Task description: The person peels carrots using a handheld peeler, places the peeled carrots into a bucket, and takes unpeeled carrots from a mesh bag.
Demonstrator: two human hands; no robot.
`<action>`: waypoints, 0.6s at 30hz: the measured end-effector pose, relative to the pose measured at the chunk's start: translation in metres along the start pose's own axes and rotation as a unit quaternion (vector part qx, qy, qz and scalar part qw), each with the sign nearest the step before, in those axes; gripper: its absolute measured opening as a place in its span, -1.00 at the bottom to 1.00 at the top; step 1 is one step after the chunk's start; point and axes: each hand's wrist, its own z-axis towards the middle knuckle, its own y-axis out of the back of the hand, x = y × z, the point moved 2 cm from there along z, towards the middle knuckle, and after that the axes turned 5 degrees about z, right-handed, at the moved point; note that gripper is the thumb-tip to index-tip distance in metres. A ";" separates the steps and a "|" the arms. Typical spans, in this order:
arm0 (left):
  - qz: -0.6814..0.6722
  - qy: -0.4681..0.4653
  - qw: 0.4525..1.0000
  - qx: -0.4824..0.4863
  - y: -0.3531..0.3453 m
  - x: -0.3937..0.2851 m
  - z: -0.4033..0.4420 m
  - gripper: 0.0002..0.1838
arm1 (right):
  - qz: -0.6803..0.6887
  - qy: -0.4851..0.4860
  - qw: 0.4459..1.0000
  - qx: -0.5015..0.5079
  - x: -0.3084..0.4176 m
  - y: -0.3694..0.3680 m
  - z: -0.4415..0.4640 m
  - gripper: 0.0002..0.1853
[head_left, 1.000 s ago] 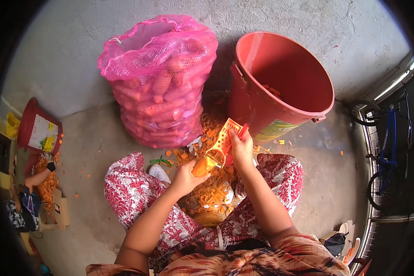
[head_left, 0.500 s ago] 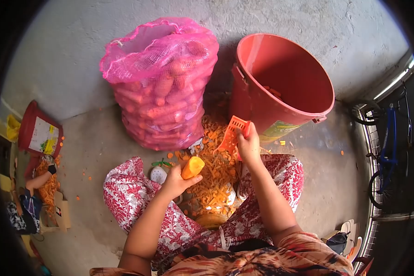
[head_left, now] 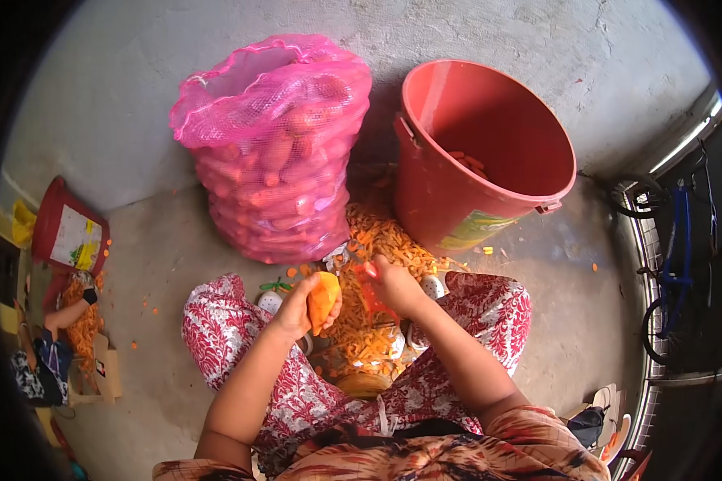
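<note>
My left hand (head_left: 295, 309) is wrapped round a thick orange carrot (head_left: 323, 300), its bare surface showing angular cut faces. To its right, my right hand (head_left: 399, 289) grips a red-orange plastic peeler (head_left: 371, 300) whose slotted part hangs down, slightly blurred and apart from the carrot. Below both hands, a heap of carrot peelings (head_left: 361, 325) covers the floor between my legs. Straight ahead stands a pink mesh sack (head_left: 285, 176) full of carrots, its top open. Right of that, a big red bucket (head_left: 457, 200) holds some carrots at its bottom.
A grey wall (head_left: 473, 32) rises behind the sack and bucket. At the far left, another person's arm (head_left: 66, 317) reaches beside a second red bucket (head_left: 52, 216) and more peelings. A blue bicycle (head_left: 678, 264) stands at the far right. A green-handled item (head_left: 276, 286) lies by my left shoe.
My right hand has moved down and left with the peeler, closer to the carrot. My left hand has lifted slightly and turned the carrot more upright. The view has shifted a little.
</note>
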 end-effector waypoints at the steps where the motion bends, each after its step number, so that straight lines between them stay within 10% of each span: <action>1: -0.011 0.005 1.000 -0.010 -0.002 0.000 0.001 -0.52 | -0.012 0.014 1.000 -0.002 -0.002 -0.002 -0.002 -0.73; 14: 0.225 0.005 0.971 -0.081 -0.028 -0.020 0.049 -0.60 | -0.075 0.023 0.987 0.138 -0.023 -0.032 -0.015 -0.72; 16: 0.422 -0.073 0.903 -0.032 -0.068 -0.050 0.065 -0.63 | -0.105 0.006 0.974 0.201 -0.022 -0.049 -0.019 -0.71; 18: 0.702 -0.240 0.666 0.072 -0.112 -0.086 0.087 -0.67 | -0.142 0.037 0.943 0.298 -0.016 -0.058 -0.025 -0.76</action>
